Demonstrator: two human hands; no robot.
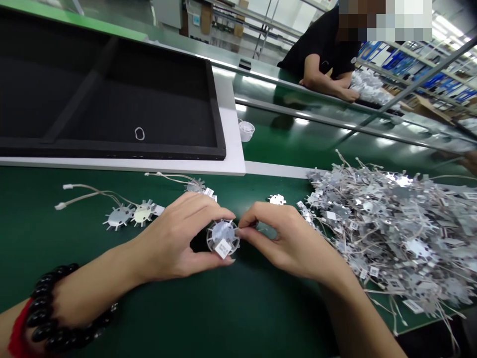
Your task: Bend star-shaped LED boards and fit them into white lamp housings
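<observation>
Two hands (175, 238) (285, 236) on one ringed disc (223, 231)

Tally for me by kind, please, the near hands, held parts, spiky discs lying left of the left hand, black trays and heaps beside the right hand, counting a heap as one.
Near hands (left hand, right hand): 2
Held round part: 1
Spiky discs left of the left hand: 2
Black tray: 1
Heap of metal parts: 1
Total: 7

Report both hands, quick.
Left hand: closed around the white-labelled spoked metal disc.
Right hand: fingertips pinched together at the disc's right edge; grip unclear.
</observation>
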